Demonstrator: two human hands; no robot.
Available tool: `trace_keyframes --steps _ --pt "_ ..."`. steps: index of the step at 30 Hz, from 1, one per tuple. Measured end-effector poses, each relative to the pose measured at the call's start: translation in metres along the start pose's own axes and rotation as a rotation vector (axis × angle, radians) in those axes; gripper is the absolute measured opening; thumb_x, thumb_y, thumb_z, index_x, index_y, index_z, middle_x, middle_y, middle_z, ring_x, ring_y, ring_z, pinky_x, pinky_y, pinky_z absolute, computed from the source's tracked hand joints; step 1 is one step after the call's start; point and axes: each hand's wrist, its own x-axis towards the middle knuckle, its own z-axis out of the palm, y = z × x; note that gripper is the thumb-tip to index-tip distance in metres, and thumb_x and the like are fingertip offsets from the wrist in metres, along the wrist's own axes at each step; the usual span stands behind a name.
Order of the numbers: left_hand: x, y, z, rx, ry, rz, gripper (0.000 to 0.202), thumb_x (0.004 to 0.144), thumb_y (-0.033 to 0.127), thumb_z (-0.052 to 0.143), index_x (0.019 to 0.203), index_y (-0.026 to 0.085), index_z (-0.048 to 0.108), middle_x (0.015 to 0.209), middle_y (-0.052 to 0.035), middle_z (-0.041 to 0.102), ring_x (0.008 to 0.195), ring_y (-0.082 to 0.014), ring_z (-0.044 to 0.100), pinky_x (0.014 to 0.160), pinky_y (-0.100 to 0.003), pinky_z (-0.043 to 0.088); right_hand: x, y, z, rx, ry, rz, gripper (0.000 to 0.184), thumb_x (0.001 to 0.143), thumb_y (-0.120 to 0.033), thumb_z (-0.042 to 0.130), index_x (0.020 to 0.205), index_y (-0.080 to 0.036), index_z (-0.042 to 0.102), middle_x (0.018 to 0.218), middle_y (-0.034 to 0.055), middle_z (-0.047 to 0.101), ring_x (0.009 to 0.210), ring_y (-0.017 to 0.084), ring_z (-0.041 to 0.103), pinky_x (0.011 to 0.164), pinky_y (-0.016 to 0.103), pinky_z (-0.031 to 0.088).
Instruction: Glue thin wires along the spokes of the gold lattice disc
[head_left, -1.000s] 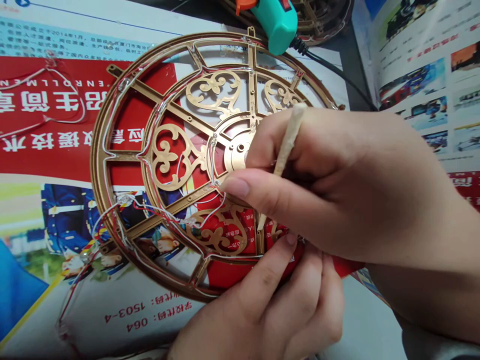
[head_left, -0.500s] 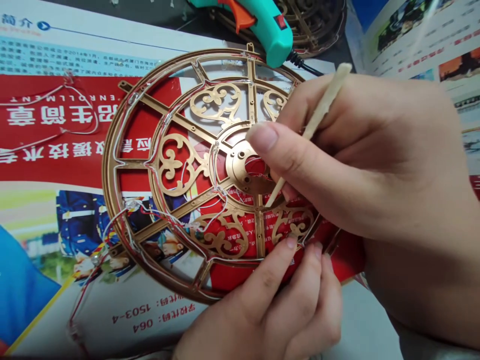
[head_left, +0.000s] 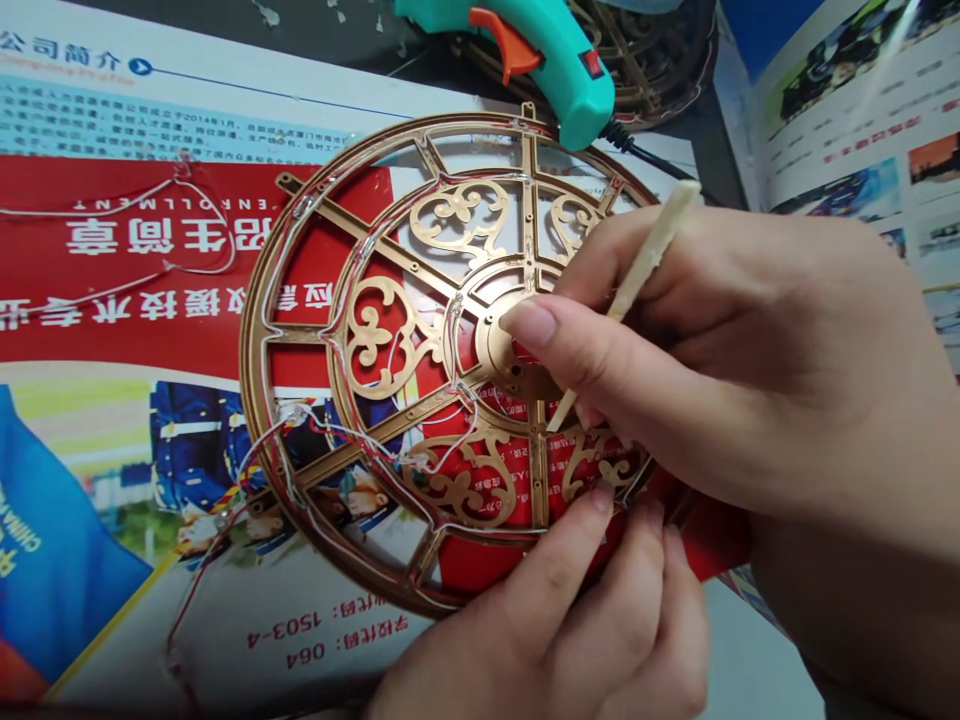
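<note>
Bare left hand and right hand, short rounded nails.

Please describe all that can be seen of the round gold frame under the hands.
The gold frame is a flat, round openwork piece, plastic by its look: two rings, straight spokes, a small hub, curled ornaments between. Thin wire runs along its bars. It lies flat on printed paper. The left hand pinches its lower right rim; the right hand covers its right part and sets a stick tip by the lower spoke.
</note>
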Motion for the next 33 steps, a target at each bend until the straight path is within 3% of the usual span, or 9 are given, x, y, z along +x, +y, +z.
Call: trace_keyframes --steps 5,9,12,16,21,27,33 --pt "-0.001 -0.001 0.001 0.004 0.004 0.004 0.047 0.113 0.029 0.049 0.158 0.020 0.060 0.162 0.0020 0.061 0.146 -0.0202 0.058 0.124 -0.036 0.053 -0.009 -0.016 0.004 -0.068 0.044 0.178 0.040 0.109 -0.035 0.064 0.073 -0.022 0.054 0.085 -0.0035 0.067 0.073 0.006 0.060 0.058 0.018 0.044" --pt "-0.002 0.001 -0.001 0.008 0.006 0.001 0.047 0.112 0.028 0.049 0.157 0.021 0.060 0.163 0.0011 0.060 0.149 -0.0206 0.056 0.125 -0.038 0.051 -0.010 -0.021 0.004 -0.086 0.100 0.271 0.035 0.108 -0.041 0.067 0.077 -0.023 0.063 0.083 -0.0036 0.067 0.073 0.009 0.062 0.072 0.022 0.055" --pt "-0.003 0.001 -0.001 -0.002 -0.015 0.003 0.049 0.112 0.027 0.048 0.159 0.020 0.058 0.164 0.0000 0.058 0.150 -0.0216 0.055 0.126 -0.040 0.049 -0.007 -0.013 0.001 -0.047 0.175 0.190 0.035 0.106 -0.038 0.070 0.074 -0.028 0.062 0.079 -0.0040 0.070 0.068 0.008 0.063 0.072 0.023 0.059" --pt "-0.002 0.000 -0.004 -0.024 -0.028 0.011 0.051 0.110 0.026 0.046 0.160 0.019 0.058 0.166 -0.0015 0.057 0.150 -0.0214 0.055 0.125 -0.040 0.047 -0.006 -0.004 0.001 0.001 0.097 0.127 0.038 0.105 -0.044 0.071 0.071 -0.032 0.061 0.078 -0.0046 0.072 0.061 0.006 0.062 0.059 0.021 0.056" --pt "-0.002 0.001 -0.008 -0.019 -0.096 0.025 0.055 0.111 0.026 0.039 0.163 0.019 0.055 0.169 -0.0032 0.053 0.152 -0.0234 0.052 0.127 -0.044 0.043 -0.007 -0.005 0.002 -0.001 0.073 0.093 0.041 0.106 -0.042 0.070 0.071 -0.031 0.052 0.086 -0.0054 0.075 0.068 0.008 0.065 0.065 0.022 0.058" --pt "-0.002 0.001 -0.011 0.002 -0.116 0.035 0.054 0.112 0.031 0.038 0.162 0.022 0.057 0.168 -0.0019 0.053 0.151 -0.0231 0.052 0.124 -0.044 0.046 -0.004 -0.003 0.003 0.062 0.062 -0.013 0.031 0.104 -0.037 0.074 0.078 -0.027 0.060 0.079 -0.0104 0.070 0.071 0.004 0.068 0.075 0.014 0.059" --pt "-0.001 0.000 -0.012 -0.043 -0.117 0.034 0.055 0.111 0.031 0.040 0.162 0.017 0.057 0.167 -0.0037 0.055 0.150 -0.0260 0.051 0.126 -0.049 0.041 0.004 -0.008 0.001 0.027 0.037 0.067 0.032 0.097 -0.044 0.082 0.072 -0.029 0.067 0.069 -0.0108 0.070 0.060 0.002 0.064 0.068 0.011 0.057"
